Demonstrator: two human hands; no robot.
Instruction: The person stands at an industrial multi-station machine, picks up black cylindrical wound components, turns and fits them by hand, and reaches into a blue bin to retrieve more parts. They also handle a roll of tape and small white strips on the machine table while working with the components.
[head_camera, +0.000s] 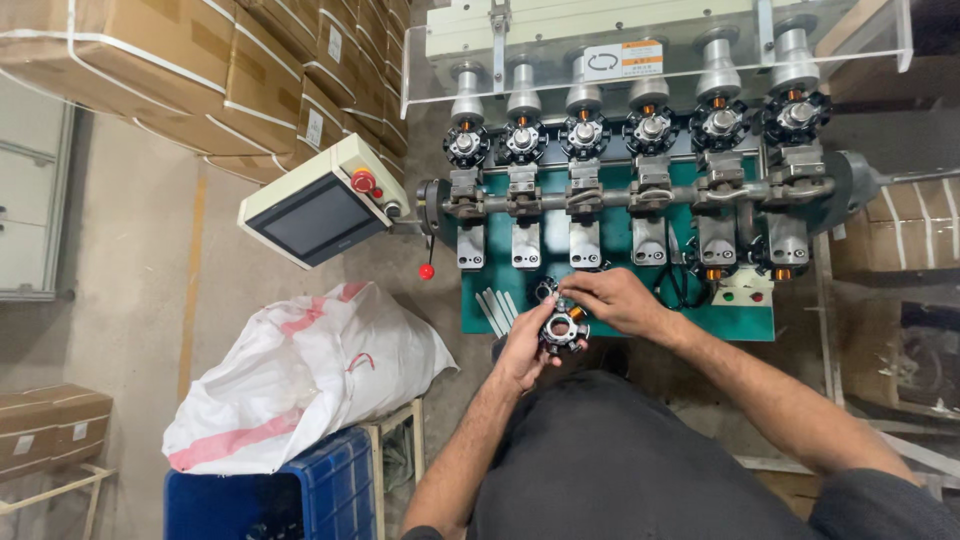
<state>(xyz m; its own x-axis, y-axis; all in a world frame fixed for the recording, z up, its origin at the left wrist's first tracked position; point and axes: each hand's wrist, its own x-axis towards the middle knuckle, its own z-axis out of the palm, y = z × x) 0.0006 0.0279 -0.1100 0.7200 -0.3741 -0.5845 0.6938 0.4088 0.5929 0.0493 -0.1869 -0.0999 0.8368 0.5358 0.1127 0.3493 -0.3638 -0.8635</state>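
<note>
Holding a round black stator core with copper windings (563, 328) in front of the green machine bed (610, 315), the left hand (527, 350) is gripping it from below, fingers curled around its rim, while the right hand (612, 300) is pinching at its top edge, seemingly at a wire or terminal; the exact contact is too small to tell. The core is sitting just off the bed's near edge, above the person's lap.

Judging by the machine, the row of six winding stations (620, 130) above the bed is already carrying similar black cores with copper at their centres, and two more wound pieces (745, 268) are sitting at the right end of the bed, so loading looks largely done and this core is being finished by hand.

Room is tight toward the bed, where clamps (640, 195) and a horizontal shaft are crowding the space. Left of the bed, a tilted control panel with a red button (320, 205) is jutting out, and a white sack on a blue crate (300, 380) is closing off that side. Right of the bed, wooden framing is limiting the elbow.
</note>
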